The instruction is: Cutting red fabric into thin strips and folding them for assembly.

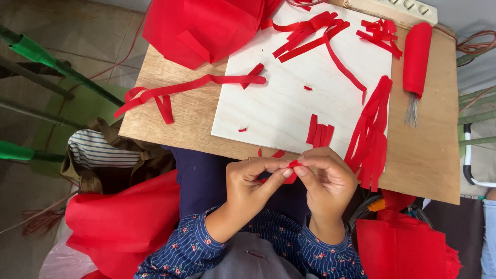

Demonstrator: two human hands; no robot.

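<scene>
My left hand (256, 182) and my right hand (326, 178) meet just in front of the table's near edge. Both pinch one small red fabric strip (293, 165) between thumbs and fingertips, with a bit of it hanging below the fingers. A few short red strips (319, 133) lie on the white board (289, 103) just beyond my hands. A bundle of long red strips (371, 132) drapes over the board's right edge beside my right hand.
The wooden table (429, 155) carries more red strips (310, 33), a long ribbon (181, 89), a folded red fabric pile (201, 26) and a red roll with metal wires (416, 59). Red fabric (124, 222) lies by my lap on both sides. Green poles (46, 57) stand at the left.
</scene>
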